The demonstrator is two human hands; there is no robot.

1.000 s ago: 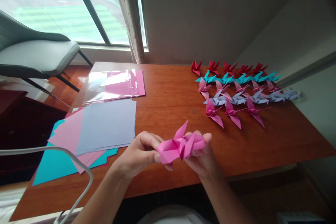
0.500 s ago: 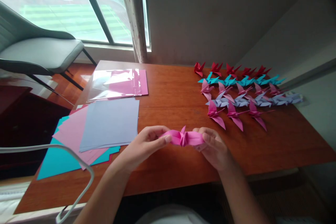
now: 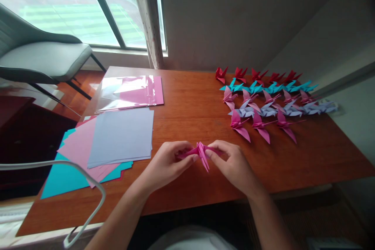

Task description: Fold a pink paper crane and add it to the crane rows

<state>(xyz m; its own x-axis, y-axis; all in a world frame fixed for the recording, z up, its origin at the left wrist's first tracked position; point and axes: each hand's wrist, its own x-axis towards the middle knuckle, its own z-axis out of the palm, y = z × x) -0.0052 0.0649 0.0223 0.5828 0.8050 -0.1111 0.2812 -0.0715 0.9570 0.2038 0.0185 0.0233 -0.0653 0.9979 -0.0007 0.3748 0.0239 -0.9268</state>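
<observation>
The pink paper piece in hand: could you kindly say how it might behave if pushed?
The pink paper piece, pinched by the left hand and right hand, is probably light, being folded paper. Its thin points would likely bend or crease, while the folded layers at its middle should feel stiffer.

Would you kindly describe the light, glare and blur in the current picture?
Head view: daylight washes out the window, glare streaks the clear plastic sleeve, the back wall is dim; also head view: the rightmost lavender origami cranes look smeared, while the held magenta origami crane shows readable folds.
</observation>
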